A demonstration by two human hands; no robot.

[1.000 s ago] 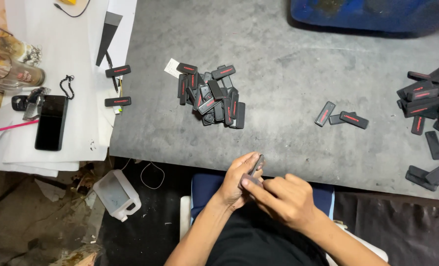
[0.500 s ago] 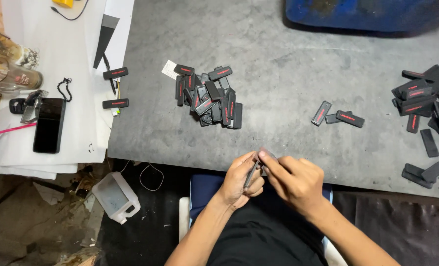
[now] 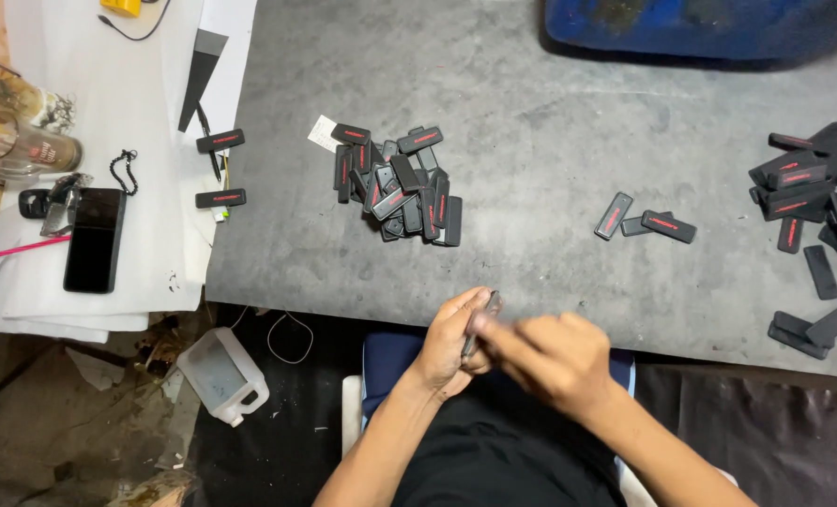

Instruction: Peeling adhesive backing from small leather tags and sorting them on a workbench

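Fingers of the left hand [image 3: 451, 340] pinch 1 small black plastic piece [image 3: 482, 317] by its edges below the grey table [image 3: 531, 141] edge; right hand [image 3: 550, 357] closes on it. Likely light, stiff.

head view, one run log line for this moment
left hand: holds small black piece | right hand: fingers on same piece | place: at near edge of grey table | nearest: pile of black pieces
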